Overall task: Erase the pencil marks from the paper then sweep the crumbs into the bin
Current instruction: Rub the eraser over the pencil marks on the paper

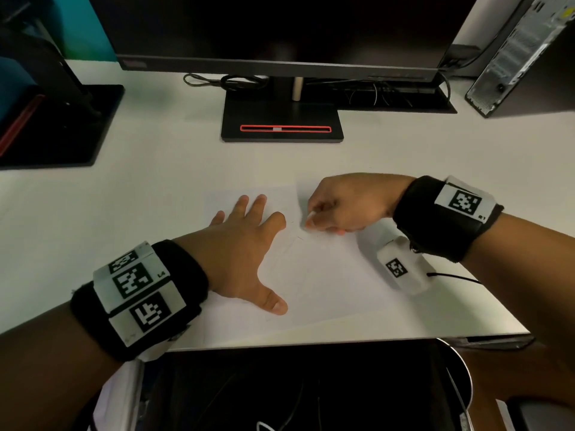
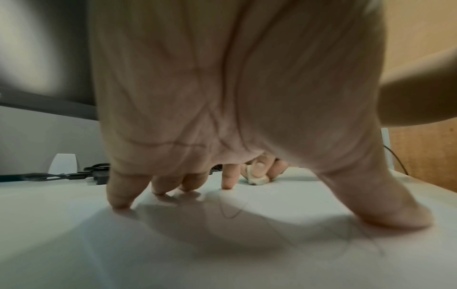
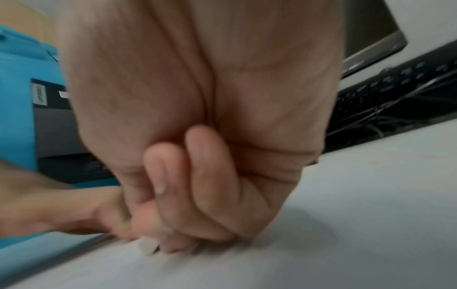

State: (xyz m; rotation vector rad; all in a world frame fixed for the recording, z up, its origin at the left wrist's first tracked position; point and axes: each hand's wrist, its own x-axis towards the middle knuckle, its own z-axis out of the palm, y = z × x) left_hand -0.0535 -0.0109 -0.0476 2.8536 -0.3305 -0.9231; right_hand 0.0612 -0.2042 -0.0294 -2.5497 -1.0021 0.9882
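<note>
We are in the erasing step: our left hand [image 1: 245, 244] presses the paper [image 1: 326, 275] with spread fingers, our right hand [image 1: 345, 203] pinches the eraser [image 2: 257, 179] on it, faint marks [image 2: 232, 211] remain, and the sweeping is not yet begun.

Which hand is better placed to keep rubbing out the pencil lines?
Probably the right hand: it pinches the small white eraser against the white paper sheet beside faint pencil lines. The left hand lies flat, steadying the sheet.

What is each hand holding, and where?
The right hand pinches a small white eraser by its upper part, the lower end on the paper. The left hand holds nothing, pressing the paper.
</note>
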